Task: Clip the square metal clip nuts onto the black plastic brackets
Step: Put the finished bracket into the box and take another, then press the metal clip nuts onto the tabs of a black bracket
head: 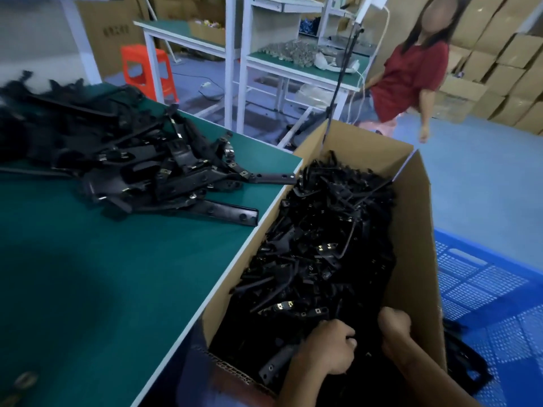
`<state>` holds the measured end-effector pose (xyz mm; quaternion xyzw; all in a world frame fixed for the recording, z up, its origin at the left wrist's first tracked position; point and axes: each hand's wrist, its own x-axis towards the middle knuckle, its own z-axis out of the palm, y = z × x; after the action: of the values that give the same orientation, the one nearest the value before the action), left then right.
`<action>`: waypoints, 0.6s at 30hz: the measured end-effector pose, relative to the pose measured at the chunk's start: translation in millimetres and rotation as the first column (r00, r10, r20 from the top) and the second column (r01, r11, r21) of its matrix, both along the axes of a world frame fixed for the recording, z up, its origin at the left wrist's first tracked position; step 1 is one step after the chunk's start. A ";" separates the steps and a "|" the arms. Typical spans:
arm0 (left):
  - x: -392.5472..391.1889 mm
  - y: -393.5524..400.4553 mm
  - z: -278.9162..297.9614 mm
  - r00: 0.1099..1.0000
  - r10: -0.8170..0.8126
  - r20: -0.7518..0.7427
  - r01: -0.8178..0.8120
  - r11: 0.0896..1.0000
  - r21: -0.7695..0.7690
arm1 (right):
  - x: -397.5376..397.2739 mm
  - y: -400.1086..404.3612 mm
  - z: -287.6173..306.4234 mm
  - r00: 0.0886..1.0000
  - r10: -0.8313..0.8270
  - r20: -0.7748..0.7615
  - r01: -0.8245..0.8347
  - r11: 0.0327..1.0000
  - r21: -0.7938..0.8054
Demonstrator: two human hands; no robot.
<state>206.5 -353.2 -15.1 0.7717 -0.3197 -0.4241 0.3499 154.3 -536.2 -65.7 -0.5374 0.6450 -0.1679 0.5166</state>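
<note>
Many black plastic brackets (317, 248) fill the brown cardboard box (411, 230) beside the green worktop (117, 274); judged light, stiff, tangle-prone, best gripped mid-arm. Both hands delve inside: left hand (329, 348) curled round one, right hand (393, 324) fisted, contents unclear.

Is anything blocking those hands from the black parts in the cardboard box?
Nothing visible. Both the left hand and right hand are already down inside the cardboard box, in among the black brackets, and the box top is open.
</note>
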 end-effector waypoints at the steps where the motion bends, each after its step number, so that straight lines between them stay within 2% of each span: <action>1: 3.8 10.3 11.0 1.000 -0.021 0.013 0.021 1.000 -0.016 | 6.7 5.9 11.6 0.999 0.040 0.000 -0.040 0.996 -0.086; 4: 24.6 55.7 47.4 0.991 0.081 0.106 -0.065 0.988 -0.140 | 36.4 39.0 47.7 0.969 0.246 0.006 -0.227 0.903 -0.365; 6: 43.1 97.5 75.1 0.963 0.244 0.113 -0.206 0.939 -0.275 | 62.9 79.0 73.9 0.899 0.434 0.059 -0.317 0.737 -0.597; 7: 50.8 121.3 89.2 0.940 0.331 0.084 -0.282 0.892 -0.353 | 74.6 105.4 88.5 0.830 0.549 0.095 -0.328 0.620 -0.713; 9: 65.0 176.6 115.0 0.877 0.481 -0.020 -0.423 0.749 -0.510 | 93.1 167.7 117.1 0.630 0.765 0.133 -0.292 0.392 -0.872; 11: 77.3 244.3 132.2 0.771 0.631 -0.085 -0.538 0.576 -0.615 | 105.7 231.1 136.1 0.379 0.914 0.142 -0.266 0.255 -0.930; 13: 88.1 320.9 140.2 0.586 0.808 -0.058 -0.620 0.401 -0.674 | 118.8 292.3 149.8 0.076 0.985 0.156 -0.329 0.173 -0.928; 15: 94.4 400.9 135.0 0.298 0.951 -0.089 -0.678 0.144 -0.721 | 137.6 346.9 156.5 -0.228 0.960 0.160 -0.454 0.041 -0.890; 16: 94.9 439.0 128.8 0.127 0.984 -0.123 -0.680 -0.004 -0.733 | 149.6 371.7 157.5 -0.331 0.931 0.154 -0.512 -0.040 -0.858; 18: 89.9 503.2 108.4 -0.188 0.967 -0.170 -0.649 -0.252 -0.717 | 176.9 418.8 154.5 -0.437 0.885 0.158 -0.618 -0.168 -0.768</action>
<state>296.4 150.0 93.3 0.6604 0.1621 0.3151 0.6620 331.2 -117.4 88.8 -0.7701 -0.3118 -0.0227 0.5561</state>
